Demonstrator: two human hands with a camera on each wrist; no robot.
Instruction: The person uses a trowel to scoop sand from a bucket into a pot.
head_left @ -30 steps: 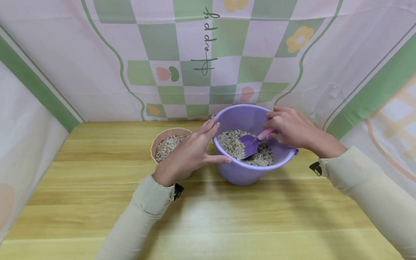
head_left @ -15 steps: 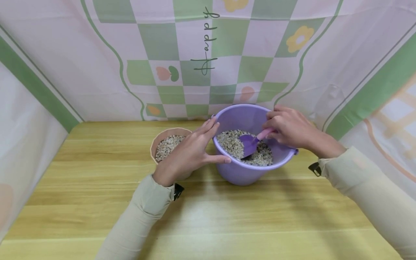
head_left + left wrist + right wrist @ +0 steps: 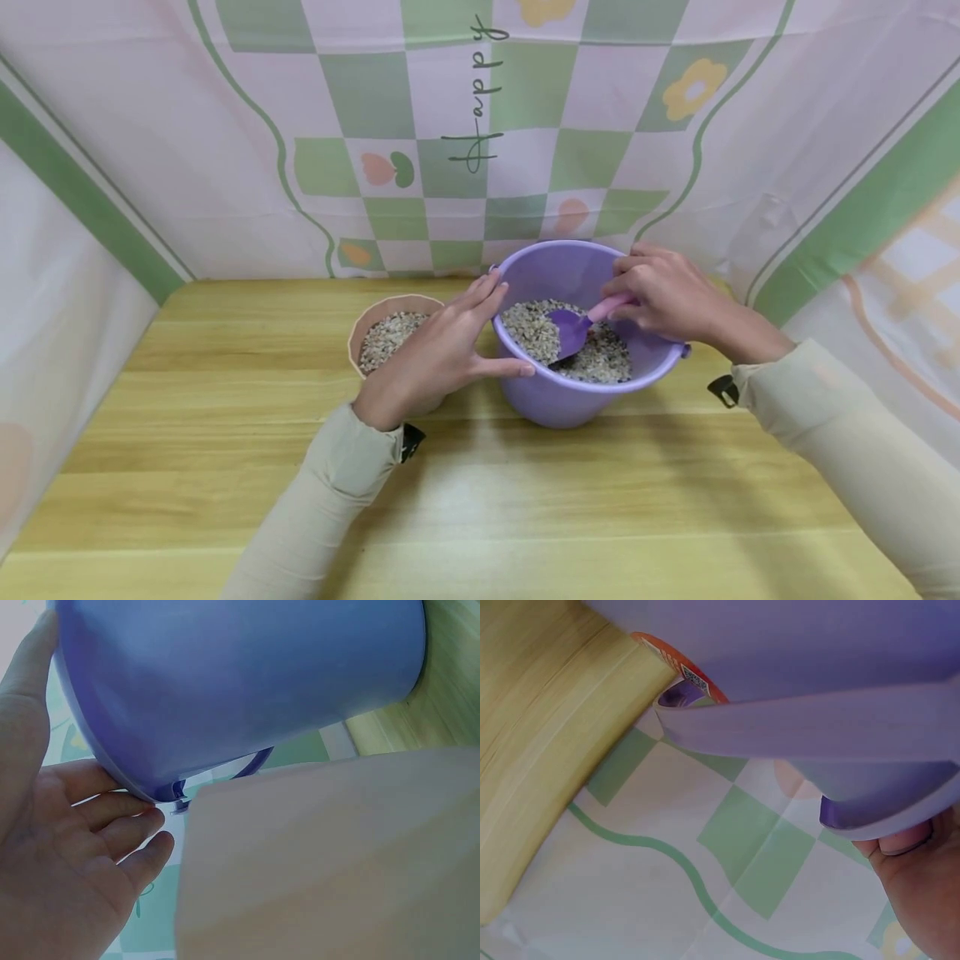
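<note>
The left hand (image 3: 442, 346) is spread against the rim of the purple bucket (image 3: 555, 408); the right hand (image 3: 671, 292) grips the pink-handled scoop (image 3: 573, 329), its blade in the bucket's gravel (image 3: 534, 327). A forceful dig might tip the lightly braced bucket. A peach pot (image 3: 365, 323) stands just left, checkered cloth (image 3: 525, 83) behind.

left sleeve (image 3: 307, 508): pale beige, long, gathered at wrist
right sleeve (image 3: 840, 458): same beige, creased, gathered
left strap end (image 3: 412, 442): black, by wrist
right strap end (image 3: 724, 390): black, looped tip
</note>
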